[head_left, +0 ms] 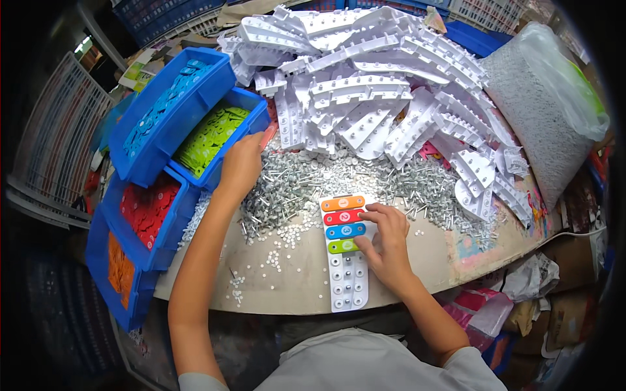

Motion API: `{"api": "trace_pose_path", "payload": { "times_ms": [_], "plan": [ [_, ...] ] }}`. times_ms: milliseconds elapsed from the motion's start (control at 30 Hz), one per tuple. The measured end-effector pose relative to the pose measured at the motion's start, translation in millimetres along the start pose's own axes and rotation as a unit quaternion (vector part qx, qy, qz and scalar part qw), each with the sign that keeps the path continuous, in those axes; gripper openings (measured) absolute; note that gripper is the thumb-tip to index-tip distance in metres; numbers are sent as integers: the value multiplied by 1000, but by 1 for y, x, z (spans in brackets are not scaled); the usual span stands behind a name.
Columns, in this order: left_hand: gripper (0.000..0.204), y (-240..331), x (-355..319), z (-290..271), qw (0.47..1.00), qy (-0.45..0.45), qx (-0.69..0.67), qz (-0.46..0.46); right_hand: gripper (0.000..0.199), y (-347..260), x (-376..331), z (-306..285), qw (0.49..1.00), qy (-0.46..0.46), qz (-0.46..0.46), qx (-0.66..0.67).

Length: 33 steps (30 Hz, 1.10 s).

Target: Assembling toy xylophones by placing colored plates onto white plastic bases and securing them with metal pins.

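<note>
A white plastic panel [348, 277] lies on the table in front of me. Across its upper part sit an orange strip [343, 203], a red strip [342, 218], a blue strip [343, 232] and a green strip [343, 246]; studs and round holes show below. My right hand [386, 244] rests over the panel's right side, thumb at the green strip and fingertips by the red one, fingers apart. My left hand [241, 168] reaches to the bin of green strips [212, 140]. Its fingers are closed near a reddish piece [268, 135]; whether they grip it is unclear.
Blue bins [166, 111] on the left hold blue, green, red and orange strips. Loose metal pins [277, 195] and small white caps [274, 257] cover the table's middle. White panels [365, 91] are heaped behind. A large clear bag [538, 104] stands at the right.
</note>
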State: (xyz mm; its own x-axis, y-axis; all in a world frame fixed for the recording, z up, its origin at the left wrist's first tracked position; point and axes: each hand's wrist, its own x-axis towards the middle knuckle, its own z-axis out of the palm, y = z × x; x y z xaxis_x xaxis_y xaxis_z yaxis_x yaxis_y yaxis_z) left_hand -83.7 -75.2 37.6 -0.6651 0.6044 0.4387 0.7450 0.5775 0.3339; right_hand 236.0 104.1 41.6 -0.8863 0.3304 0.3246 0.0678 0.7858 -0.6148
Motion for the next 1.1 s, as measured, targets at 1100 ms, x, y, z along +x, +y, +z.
{"api": "trace_pose_path", "payload": {
  "times_ms": [1100],
  "plan": [
    [28,147,-113,-62,776,-212,-531,-268,17,206,138,-79,913,-34,88,-398]
  ]
}}
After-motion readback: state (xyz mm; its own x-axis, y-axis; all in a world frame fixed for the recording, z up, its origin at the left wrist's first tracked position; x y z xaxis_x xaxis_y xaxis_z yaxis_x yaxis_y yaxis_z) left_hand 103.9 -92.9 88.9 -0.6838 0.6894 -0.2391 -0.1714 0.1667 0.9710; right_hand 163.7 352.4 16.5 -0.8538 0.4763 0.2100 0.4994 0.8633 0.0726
